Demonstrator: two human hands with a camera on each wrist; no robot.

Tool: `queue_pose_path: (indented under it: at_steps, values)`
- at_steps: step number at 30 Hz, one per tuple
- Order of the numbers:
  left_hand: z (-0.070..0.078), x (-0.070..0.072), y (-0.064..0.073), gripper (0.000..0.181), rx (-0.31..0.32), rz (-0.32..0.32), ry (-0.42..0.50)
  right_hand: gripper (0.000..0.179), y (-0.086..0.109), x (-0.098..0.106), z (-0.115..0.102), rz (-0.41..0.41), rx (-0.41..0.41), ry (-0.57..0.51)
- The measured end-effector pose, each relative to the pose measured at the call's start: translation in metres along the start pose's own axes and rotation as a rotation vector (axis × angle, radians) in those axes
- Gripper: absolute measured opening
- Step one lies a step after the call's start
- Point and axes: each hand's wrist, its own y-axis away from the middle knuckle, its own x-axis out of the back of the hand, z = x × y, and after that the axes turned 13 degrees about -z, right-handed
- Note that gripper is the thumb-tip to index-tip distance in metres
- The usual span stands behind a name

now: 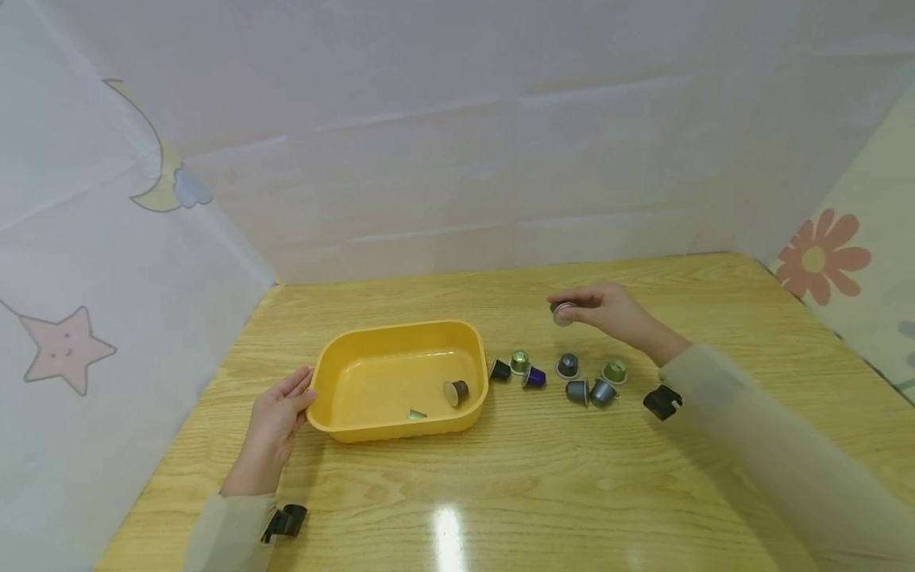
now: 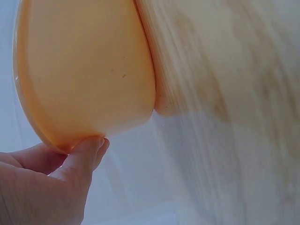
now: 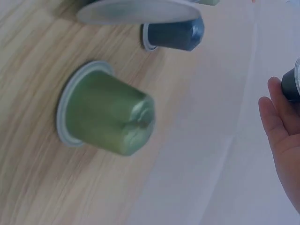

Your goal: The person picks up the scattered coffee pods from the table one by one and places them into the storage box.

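My left hand (image 1: 268, 425) grips the left rim of a yellow plastic basin (image 1: 396, 429); the left wrist view shows thumb and fingers (image 2: 79, 161) pinching that rim. Inside the basin lie a dark coffee capsule (image 1: 461, 390) on its side and a green capsule (image 1: 418, 414), partly hidden by the near wall. Above the table, right of the basin, my right hand (image 1: 616, 312) pinches a dark capsule (image 1: 564, 313) with a pale lid between thumb and fingers. Below it are a dark upright capsule (image 1: 568, 365), a green capsule (image 1: 615, 370) and two grey-blue capsules (image 1: 577, 392).
Close to the basin's right side sit a black capsule (image 1: 500, 370), a light green capsule (image 1: 519, 361) and a purple-blue capsule (image 1: 534, 377). The wooden table (image 1: 400, 508) meets a pale sheet (image 1: 443, 175) at the back. Each sleeve has a black clip (image 1: 662, 402) near it.
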Motion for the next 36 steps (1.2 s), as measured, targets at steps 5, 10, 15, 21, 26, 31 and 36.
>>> queue_pose_path:
  at_steps: [5, 10, 15, 21, 26, 31, 36]
  values:
    - [0.000, 0.001, 0.000, 0.057, 0.005, 0.002, 0.008, 0.042, -0.005, -0.005, -0.007, 0.003, 0.007, -0.008]
    - [0.000, 0.001, -0.001, 0.057, 0.006, -0.004, 0.005, 0.041, -0.012, -0.010, -0.015, -0.002, 0.019, 0.009]
    - [0.001, 0.001, -0.002, 0.057, 0.004, -0.002, 0.006, 0.037, -0.020, -0.017, -0.022, -0.004, 0.065, 0.017]
    - [0.000, 0.001, -0.003, 0.056, -0.010, -0.011, 0.005, 0.033, -0.029, -0.026, -0.027, -0.018, 0.109, -0.008]
    - [0.000, 0.001, -0.003, 0.056, -0.012, -0.011, 0.007, 0.033, -0.036, -0.035, -0.031, -0.015, 0.127, -0.021]
    - [0.000, 0.002, -0.003, 0.056, -0.014, -0.009, 0.009, 0.033, -0.044, -0.043, -0.038, -0.019, 0.140, -0.032]
    - [0.000, 0.003, -0.002, 0.056, -0.013, -0.009, 0.013, 0.032, -0.052, -0.053, -0.043, -0.010, 0.149, -0.059]
